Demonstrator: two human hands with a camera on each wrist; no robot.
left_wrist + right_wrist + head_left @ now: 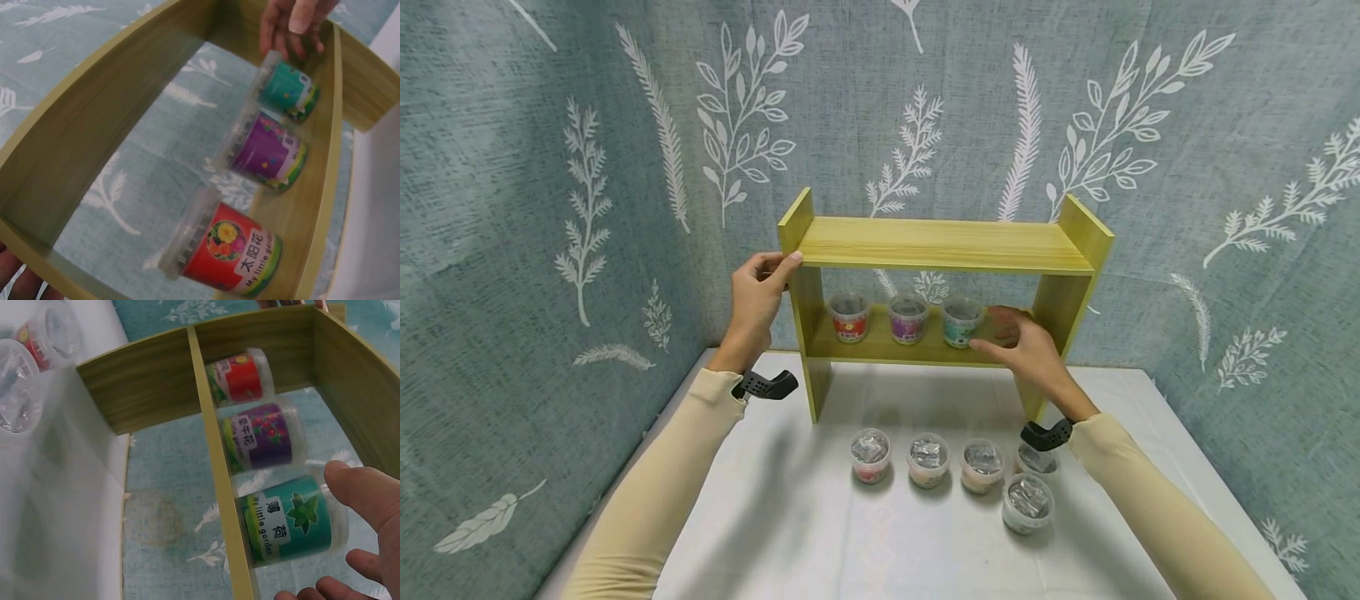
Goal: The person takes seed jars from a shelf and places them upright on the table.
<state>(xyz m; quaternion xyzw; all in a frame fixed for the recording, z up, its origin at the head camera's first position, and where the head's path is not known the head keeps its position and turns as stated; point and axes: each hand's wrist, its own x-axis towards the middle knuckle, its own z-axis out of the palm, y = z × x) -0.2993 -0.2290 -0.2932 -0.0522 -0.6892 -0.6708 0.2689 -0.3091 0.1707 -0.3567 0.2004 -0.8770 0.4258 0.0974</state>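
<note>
Leaf-printed blue-green fabric (850, 100); left hand (756, 297) gripping yellow wooden shelf (925, 242), right hand (1028, 350) unclosed; we're best avoiding jolting teal-labelled plastic cup (960, 323).

A round, see-through plastic cup with a teal label (290, 519) stands on a yellow-brown wooden shelf (281, 339). The right hand (378, 509) is just beside the teal cup, thumb tip by its lid; I can't tell if they touch. Next to the teal cup is a round plastic cup with a purple label (262, 437). Farther from it stands a round plastic cup with a red label (242, 378). The left hand's fingertips (284, 302) peek out past that one. Well apart from the teal cup, two see-through round plastic cups (15, 387) sit on the white worktop (69, 494).
</note>
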